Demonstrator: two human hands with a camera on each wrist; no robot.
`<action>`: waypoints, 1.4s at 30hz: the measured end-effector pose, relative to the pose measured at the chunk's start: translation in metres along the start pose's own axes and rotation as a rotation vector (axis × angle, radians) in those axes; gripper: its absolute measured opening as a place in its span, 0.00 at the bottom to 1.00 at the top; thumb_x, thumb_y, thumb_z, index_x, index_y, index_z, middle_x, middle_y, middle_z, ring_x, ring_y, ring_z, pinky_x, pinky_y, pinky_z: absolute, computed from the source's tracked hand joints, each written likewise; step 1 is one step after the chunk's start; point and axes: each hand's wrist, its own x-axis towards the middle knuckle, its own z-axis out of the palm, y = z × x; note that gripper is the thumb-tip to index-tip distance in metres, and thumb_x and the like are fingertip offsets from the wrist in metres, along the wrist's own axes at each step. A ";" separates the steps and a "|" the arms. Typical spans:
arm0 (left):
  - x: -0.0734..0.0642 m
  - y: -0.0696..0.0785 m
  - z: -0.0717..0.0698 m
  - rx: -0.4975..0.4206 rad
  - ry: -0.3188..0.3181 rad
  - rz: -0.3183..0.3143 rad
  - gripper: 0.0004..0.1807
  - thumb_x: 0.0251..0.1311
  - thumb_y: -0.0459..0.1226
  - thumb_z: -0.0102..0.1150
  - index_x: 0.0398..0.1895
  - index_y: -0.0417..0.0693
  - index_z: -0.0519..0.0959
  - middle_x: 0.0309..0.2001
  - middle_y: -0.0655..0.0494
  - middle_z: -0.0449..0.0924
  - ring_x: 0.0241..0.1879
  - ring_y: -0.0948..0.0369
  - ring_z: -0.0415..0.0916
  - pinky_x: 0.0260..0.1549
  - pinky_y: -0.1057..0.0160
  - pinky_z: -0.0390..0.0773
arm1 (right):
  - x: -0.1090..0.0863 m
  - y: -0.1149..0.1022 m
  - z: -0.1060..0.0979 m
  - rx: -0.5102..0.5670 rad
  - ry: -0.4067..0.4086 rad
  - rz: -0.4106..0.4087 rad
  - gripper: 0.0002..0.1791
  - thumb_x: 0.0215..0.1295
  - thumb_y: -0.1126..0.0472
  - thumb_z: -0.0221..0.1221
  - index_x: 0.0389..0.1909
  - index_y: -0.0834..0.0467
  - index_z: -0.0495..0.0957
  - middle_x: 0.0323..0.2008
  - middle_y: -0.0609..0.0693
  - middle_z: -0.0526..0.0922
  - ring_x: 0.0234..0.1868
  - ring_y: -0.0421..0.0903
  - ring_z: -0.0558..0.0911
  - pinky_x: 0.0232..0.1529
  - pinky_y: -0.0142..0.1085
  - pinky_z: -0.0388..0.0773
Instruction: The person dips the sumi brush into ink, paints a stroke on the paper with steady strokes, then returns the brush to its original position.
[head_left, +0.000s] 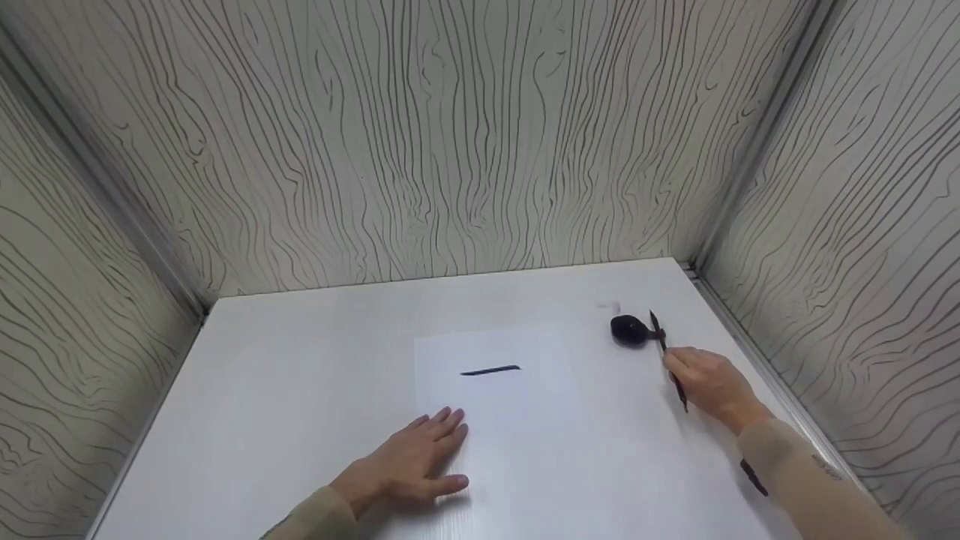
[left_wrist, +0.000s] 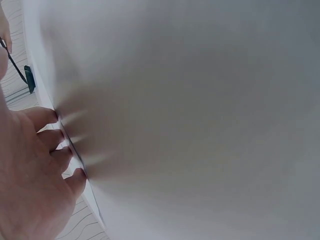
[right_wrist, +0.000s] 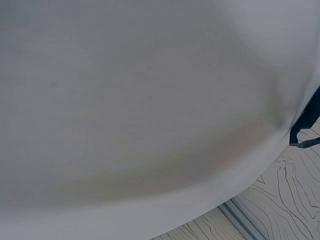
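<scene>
In the head view my right hand (head_left: pixel 709 382) pinches a thin dark brush (head_left: pixel 679 386), its pointed tip aimed toward the back wall. The brush crosses a short brown handle at the right of a round black ink dish (head_left: pixel 628 331). My left hand (head_left: pixel 409 457) lies palm down with straight fingers, fingertips on the lower left edge of a white sheet of paper (head_left: pixel 540 397). One black ink stroke (head_left: pixel 490 370) runs nearly level across that sheet. In the left wrist view the left fingertips (left_wrist: pixel 77 181) press on the surface, with the dish (left_wrist: pixel 30 79) beyond.
The white table (head_left: pixel 285 390) stands inside a booth of wood-grain patterned walls (head_left: pixel 465 142) with grey metal corner posts (head_left: pixel 731 195). Faint smudges (head_left: pixel 611 306) mark the tabletop behind the dish. A black strap (head_left: pixel 754 478) shows at the right wrist.
</scene>
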 end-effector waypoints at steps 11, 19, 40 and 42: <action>0.002 -0.002 0.004 -0.014 0.010 -0.004 0.54 0.76 0.76 0.41 0.93 0.55 0.56 0.94 0.55 0.48 0.94 0.50 0.47 0.92 0.39 0.54 | -0.002 -0.007 0.004 -0.031 -0.023 -0.060 0.18 0.80 0.72 0.44 0.35 0.64 0.81 0.34 0.56 0.89 0.30 0.53 0.90 0.28 0.43 0.90; -0.001 -0.002 0.002 -0.007 0.014 0.004 0.53 0.76 0.74 0.43 0.93 0.53 0.56 0.94 0.54 0.49 0.94 0.49 0.48 0.91 0.39 0.55 | -0.008 -0.009 0.003 -0.048 -0.037 -0.066 0.15 0.77 0.71 0.45 0.37 0.63 0.82 0.37 0.58 0.91 0.32 0.55 0.91 0.31 0.45 0.91; 0.002 -0.003 0.004 -0.011 -0.004 -0.015 0.55 0.74 0.77 0.40 0.93 0.57 0.55 0.94 0.57 0.48 0.95 0.50 0.47 0.91 0.38 0.54 | -0.012 -0.011 -0.003 -0.043 -0.276 -0.167 0.10 0.56 0.74 0.58 0.38 0.60 0.79 0.38 0.55 0.84 0.34 0.51 0.84 0.30 0.40 0.86; 0.002 -0.003 0.004 -0.013 -0.006 -0.018 0.55 0.74 0.77 0.40 0.94 0.58 0.55 0.94 0.58 0.47 0.95 0.50 0.46 0.91 0.38 0.54 | -0.012 -0.011 -0.003 -0.054 -0.310 -0.170 0.11 0.55 0.73 0.61 0.39 0.60 0.79 0.39 0.54 0.84 0.34 0.50 0.84 0.31 0.40 0.86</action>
